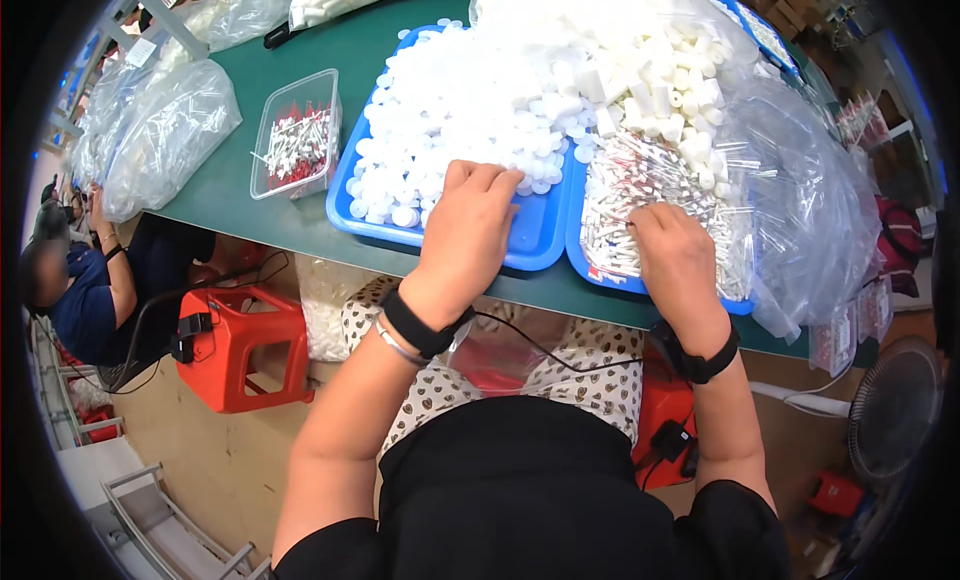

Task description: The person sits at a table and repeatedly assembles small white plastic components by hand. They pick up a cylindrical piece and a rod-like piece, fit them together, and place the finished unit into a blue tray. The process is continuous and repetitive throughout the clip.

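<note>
My left hand [466, 230] reaches over the front of a blue tray [540, 242] heaped with small white translucent round caps [430, 110]. Its fingers are curled and pressed together beside the pile; whatever they pinch is hidden. At the second blue tray [738, 306], on the right, my right hand [678, 255] dips its bent fingertips into a heap of thin white sticks with metal and reddish parts [610, 215]. Those fingertips are closed among the sticks, and I cannot make out what is between them. Off-white foam-like cylinders [675, 90] lie behind the sticks.
A clear plastic box [265, 185] of red and white sticks stands left on the green table [240, 80]. Clear plastic bags [170, 140] lie at both ends. A person [85, 290] sits at far left, near a red stool [250, 350]. A fan [895, 410] is at right.
</note>
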Demonstrator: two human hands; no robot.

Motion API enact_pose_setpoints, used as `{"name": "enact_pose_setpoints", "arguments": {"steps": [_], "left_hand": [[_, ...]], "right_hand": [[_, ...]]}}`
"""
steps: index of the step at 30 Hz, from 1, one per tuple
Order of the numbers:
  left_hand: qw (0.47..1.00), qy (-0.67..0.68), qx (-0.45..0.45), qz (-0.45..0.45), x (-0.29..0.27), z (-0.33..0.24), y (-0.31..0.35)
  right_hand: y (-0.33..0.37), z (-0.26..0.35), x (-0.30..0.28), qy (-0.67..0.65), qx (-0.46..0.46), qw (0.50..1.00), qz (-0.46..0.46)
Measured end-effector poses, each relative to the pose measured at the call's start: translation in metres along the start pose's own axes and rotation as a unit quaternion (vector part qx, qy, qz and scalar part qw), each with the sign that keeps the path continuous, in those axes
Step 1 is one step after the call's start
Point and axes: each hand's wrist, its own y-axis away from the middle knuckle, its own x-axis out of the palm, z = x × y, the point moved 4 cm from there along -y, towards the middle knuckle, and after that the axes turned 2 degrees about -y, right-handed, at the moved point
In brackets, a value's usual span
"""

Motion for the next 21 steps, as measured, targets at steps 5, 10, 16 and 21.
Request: {"name": "enact_pose_setpoints", "arguments": {"steps": [5, 10, 16, 21], "left_hand": [[0.998, -0.023, -0.015, 0.055, 0.007, 0.008, -0.003], [0.999, -0.01, -0.018, 0.047, 0.005, 0.008, -0.005], [0.999, 0.027, -0.004, 0.038, 0.01, -0.002, -0.012], [0.999, 0.032, -0.033, 0.013, 0.013, 0.006, -0.011]], "right_hand": [[0.004, -0.001, -0.009, -0.052, -0.019, 0.996, -0.069], [0.012, -0.005, -0.017, -0.161, 0.069, 0.981, -0.088], [0.016, -0.006, -0.012, -0.195, 0.075, 0.972, -0.105], [0.017, 0.002, -0.014, -0.245, 0.117, 0.959, -0.078]]}}
